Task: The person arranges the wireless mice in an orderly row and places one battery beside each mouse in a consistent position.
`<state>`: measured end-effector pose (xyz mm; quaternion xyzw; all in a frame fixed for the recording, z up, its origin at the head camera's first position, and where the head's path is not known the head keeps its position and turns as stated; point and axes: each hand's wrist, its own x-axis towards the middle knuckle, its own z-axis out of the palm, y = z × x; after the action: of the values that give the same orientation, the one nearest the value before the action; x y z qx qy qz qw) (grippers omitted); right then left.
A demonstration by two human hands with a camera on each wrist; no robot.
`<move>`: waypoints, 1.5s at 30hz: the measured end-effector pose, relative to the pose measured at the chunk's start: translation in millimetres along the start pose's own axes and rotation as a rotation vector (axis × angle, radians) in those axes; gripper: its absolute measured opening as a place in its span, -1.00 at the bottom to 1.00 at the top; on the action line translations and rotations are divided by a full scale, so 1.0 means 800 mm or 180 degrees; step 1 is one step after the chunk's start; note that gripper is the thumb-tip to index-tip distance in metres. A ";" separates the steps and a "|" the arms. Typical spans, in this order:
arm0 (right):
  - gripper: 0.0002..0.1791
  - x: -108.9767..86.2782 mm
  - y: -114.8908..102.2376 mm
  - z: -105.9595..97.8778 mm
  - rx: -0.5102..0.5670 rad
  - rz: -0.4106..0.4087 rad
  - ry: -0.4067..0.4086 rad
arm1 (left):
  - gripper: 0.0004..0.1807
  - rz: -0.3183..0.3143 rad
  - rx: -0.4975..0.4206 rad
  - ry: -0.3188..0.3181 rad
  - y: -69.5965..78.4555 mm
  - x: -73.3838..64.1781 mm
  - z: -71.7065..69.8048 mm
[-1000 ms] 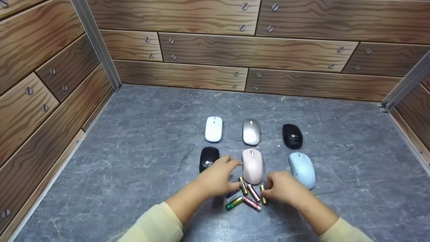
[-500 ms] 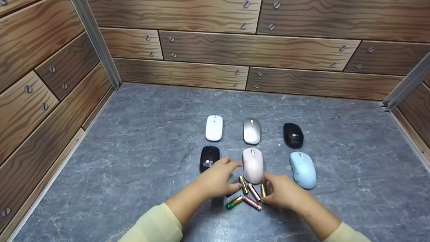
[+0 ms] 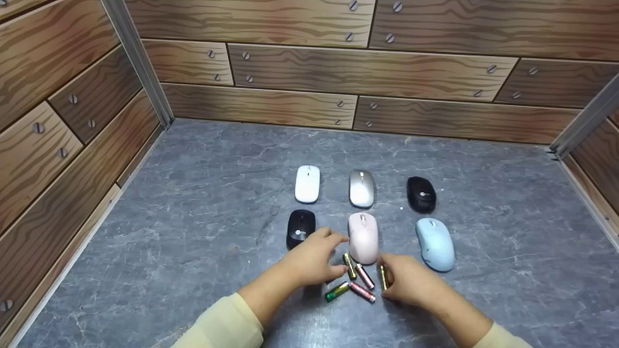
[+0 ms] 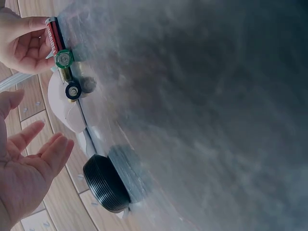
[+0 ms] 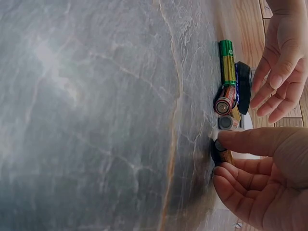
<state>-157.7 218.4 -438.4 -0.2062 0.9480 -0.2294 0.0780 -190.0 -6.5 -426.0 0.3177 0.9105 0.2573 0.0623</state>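
My right hand (image 3: 411,278) pinches a gold battery (image 3: 383,278) between thumb and fingers, low at the table; the right wrist view shows that battery (image 5: 224,155) partly covered by the thumb. My left hand (image 3: 309,258) is spread with nothing in its grip, its thumb beside another gold battery (image 3: 349,267). Two red batteries, one upper (image 3: 365,276) and one lower (image 3: 362,292), lie between the hands, along with a green-and-gold battery (image 3: 337,292). A dark blue battery (image 5: 237,84) is mostly hidden behind others. Just beyond the batteries sits a pink mouse (image 3: 363,239).
Left of the pink mouse is a black mouse (image 3: 301,227), partly behind my left hand. A light blue mouse (image 3: 436,245) lies right. Farther back are white (image 3: 307,183), silver (image 3: 361,188) and second black (image 3: 421,194) mice. Wood-patterned walls (image 3: 290,108) enclose the grey tabletop (image 3: 217,193).
My right hand has closed its thumb and fingers around the gold battery, which has shifted slightly right. The left hand stays nearly still.
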 end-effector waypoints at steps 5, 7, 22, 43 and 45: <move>-0.62 0.000 -0.001 0.000 -0.0009 0.0033 0.0002 | -0.41 0.0014 -0.0032 -0.0008 0.000 0.000 0.001; -0.63 -0.001 -0.001 -0.001 0.0020 0.0040 -0.0032 | -0.41 0.0018 -0.0024 -0.0002 0.000 0.001 0.001; -0.67 -0.003 0.001 -0.020 0.0112 0.0060 0.0058 | -0.41 0.0007 -0.0022 -0.0026 0.003 0.008 0.004; -0.48 0.015 0.042 -0.103 0.0649 0.0482 0.0293 | -0.40 -0.0296 -0.0421 -0.0057 0.009 0.053 -0.010; -0.48 0.019 0.050 -0.112 0.0646 0.0557 0.0326 | -0.39 -0.0330 -0.0440 -0.0034 0.012 0.060 -0.012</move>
<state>-207.0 280.4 -378.7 -0.1018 0.9370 -0.3267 0.0697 -225.6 24.8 -410.6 0.2664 0.9055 0.3142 0.1021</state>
